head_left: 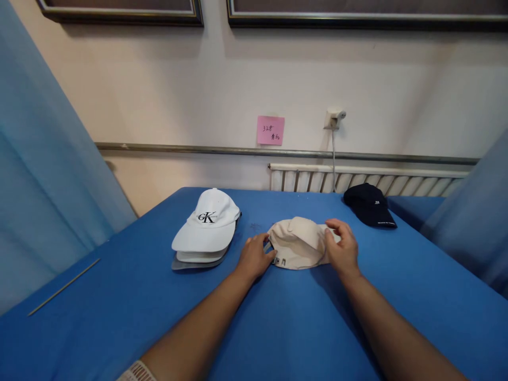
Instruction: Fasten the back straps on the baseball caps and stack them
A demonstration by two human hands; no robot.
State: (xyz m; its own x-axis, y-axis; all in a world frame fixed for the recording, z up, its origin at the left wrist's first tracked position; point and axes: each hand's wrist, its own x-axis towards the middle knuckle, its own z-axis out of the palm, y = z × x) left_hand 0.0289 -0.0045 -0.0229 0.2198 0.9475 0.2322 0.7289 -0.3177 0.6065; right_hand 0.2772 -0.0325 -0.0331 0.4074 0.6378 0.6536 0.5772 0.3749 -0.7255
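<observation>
A beige baseball cap (299, 241) lies on the blue-covered table (293, 323), its crown partly caved in. My left hand (254, 256) pinches the cap's back edge by the strap and metal buckle. At the brim, my right hand (342, 247) has its thumb and curled fingers around the edge; part of the brim is hidden behind it. To the left sits a stack of caps, topped by a white cap (212, 222) with black "CK"-style lettering, with a grey brim (194, 263) showing at the bottom. A dark navy cap (367, 203) rests at the back right.
A thin stick (63, 287) lies on the table's left side. Behind the table are a radiator (305, 180), a metal rail (222, 151), a plugged-in cord (333, 153) and a pink note (270, 130). Blue curtains (47, 148) hang at both sides.
</observation>
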